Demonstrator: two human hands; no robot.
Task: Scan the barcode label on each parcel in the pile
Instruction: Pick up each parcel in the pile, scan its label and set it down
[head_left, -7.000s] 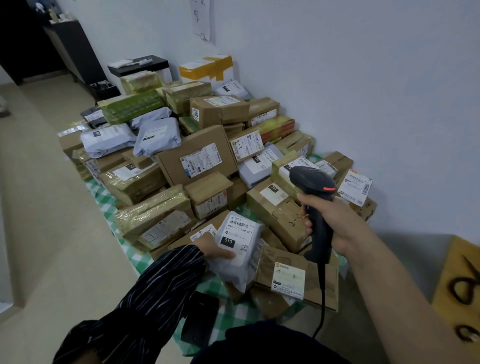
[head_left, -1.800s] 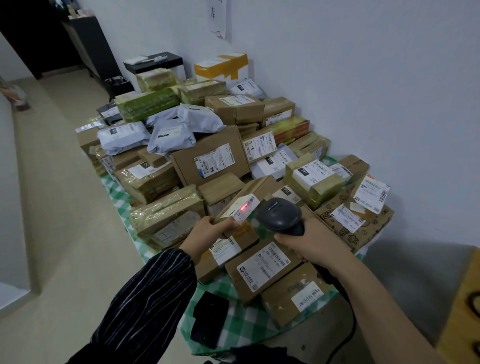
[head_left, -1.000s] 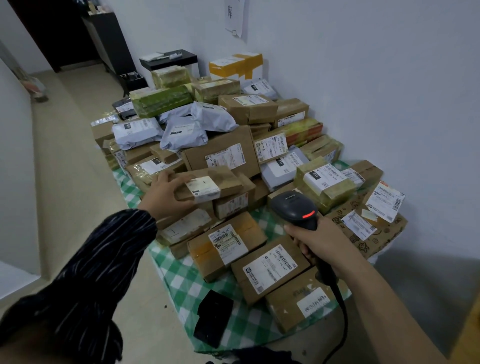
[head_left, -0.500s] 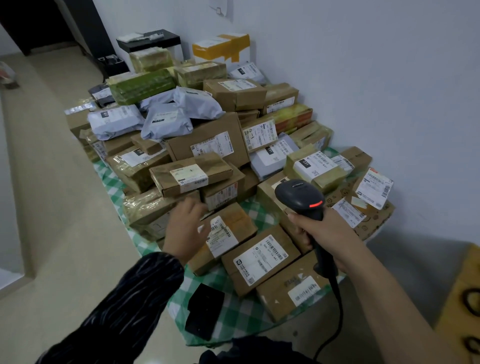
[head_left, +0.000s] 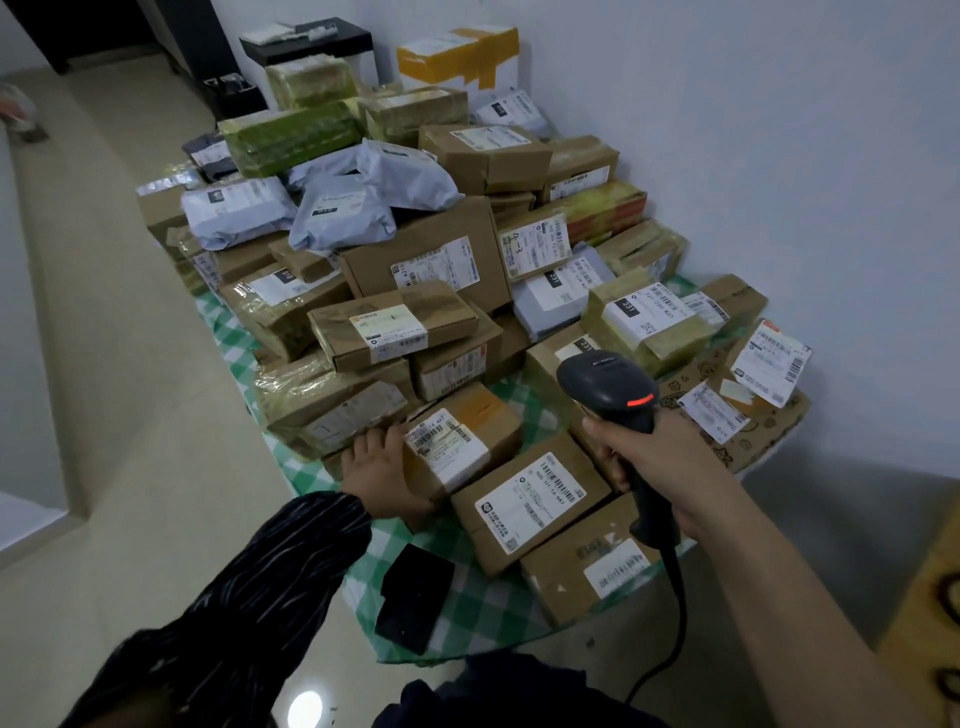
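A pile of cardboard parcels (head_left: 431, 265) and grey mailer bags covers a table with a green checked cloth (head_left: 478, 603). My left hand (head_left: 382, 470) lies against the left side of a small brown parcel with a white barcode label and orange tape (head_left: 467, 431) at the near edge of the pile, fingers straight. My right hand (head_left: 654, 467) grips the handle of a black corded barcode scanner (head_left: 608, 387), its head raised above the near parcels with a red light showing. Two more labelled boxes (head_left: 530, 504) lie in front of the scanner.
A black flat object (head_left: 413, 597) lies on the cloth near the table's front edge. The white wall (head_left: 779, 130) runs along the right of the pile. Bare tiled floor (head_left: 119, 364) lies to the left. A black cabinet (head_left: 311, 41) stands at the far end.
My left hand has moved right from the pile's left side onto the side of the small orange-taped parcel. The scanner stays raised in my right hand.
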